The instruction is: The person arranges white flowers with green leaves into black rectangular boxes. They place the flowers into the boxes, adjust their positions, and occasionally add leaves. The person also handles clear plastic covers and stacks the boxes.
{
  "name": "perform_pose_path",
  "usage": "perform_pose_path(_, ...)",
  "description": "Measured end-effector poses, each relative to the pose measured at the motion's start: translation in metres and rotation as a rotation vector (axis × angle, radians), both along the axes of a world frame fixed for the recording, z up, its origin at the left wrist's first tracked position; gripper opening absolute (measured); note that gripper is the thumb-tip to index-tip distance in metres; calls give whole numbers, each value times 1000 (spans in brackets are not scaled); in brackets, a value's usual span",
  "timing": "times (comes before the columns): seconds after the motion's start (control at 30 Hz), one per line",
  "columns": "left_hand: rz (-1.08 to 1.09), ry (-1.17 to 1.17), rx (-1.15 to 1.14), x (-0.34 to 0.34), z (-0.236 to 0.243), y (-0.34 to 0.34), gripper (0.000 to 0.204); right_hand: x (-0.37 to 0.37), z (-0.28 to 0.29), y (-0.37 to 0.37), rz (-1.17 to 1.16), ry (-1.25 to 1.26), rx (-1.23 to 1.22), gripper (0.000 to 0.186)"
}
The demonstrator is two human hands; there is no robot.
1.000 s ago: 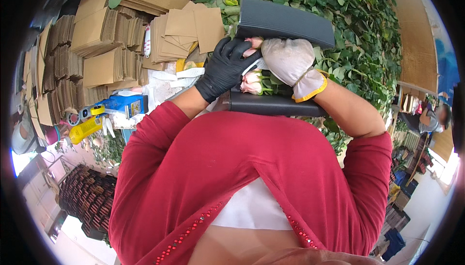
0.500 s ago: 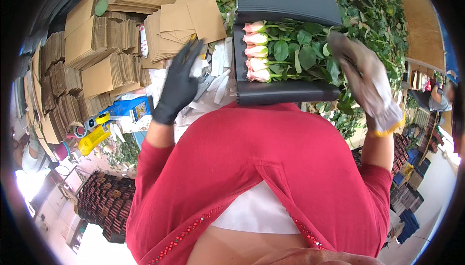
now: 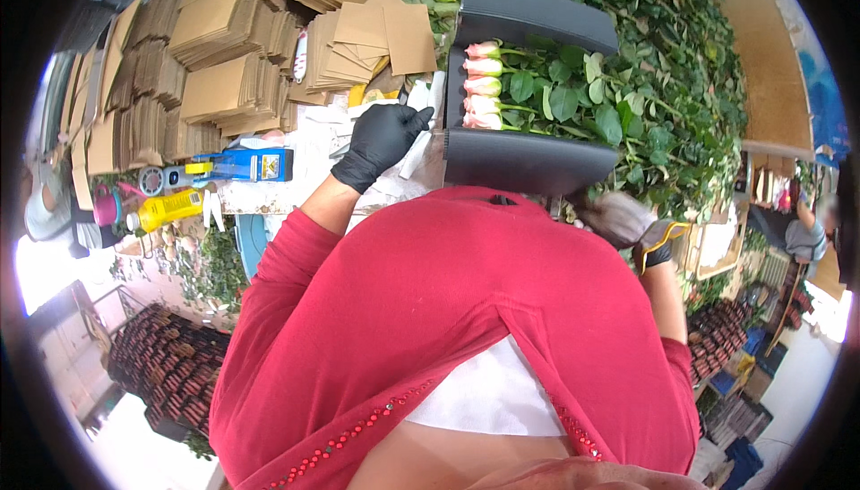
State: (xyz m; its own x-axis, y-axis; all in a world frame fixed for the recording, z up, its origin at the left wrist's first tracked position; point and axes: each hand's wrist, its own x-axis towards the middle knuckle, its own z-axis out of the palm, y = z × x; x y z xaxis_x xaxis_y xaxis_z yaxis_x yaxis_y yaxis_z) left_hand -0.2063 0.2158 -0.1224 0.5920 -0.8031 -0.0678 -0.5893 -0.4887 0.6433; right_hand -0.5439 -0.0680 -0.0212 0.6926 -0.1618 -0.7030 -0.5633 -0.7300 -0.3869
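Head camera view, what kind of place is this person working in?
Probably a cut-flower packing station: pink roses lie in a dark corrugated wrap, flat cardboard stacks sit on the bench, and loose leafy stems pile beside it.

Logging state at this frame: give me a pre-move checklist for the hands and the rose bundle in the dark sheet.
1. Pink rose buds lined up in a column at the left edge of the dark corrugated wrapping sheet: ok.
2. Sheet closed around the stems: not ok, it lies open with the leaves showing.
3. Left hand, in a black glove, clear of the sheet: ok, it rests on white paper sheets beside it.
4. Right hand, in a grey glove, on the bundle: not ok, it is down by the red shirt.
5. Right hand holding anything: cannot tell, partly hidden.
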Motion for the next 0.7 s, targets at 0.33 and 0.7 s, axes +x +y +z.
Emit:
perform_pose_path(0.33,-36,633,-352,44,-15,-15,71,109,117,65,-482,-854,610,40)
perform_pose_path(0.7,-45,584,-280,50,-28,-111,43,254,55,57,677,-303,-529,51)
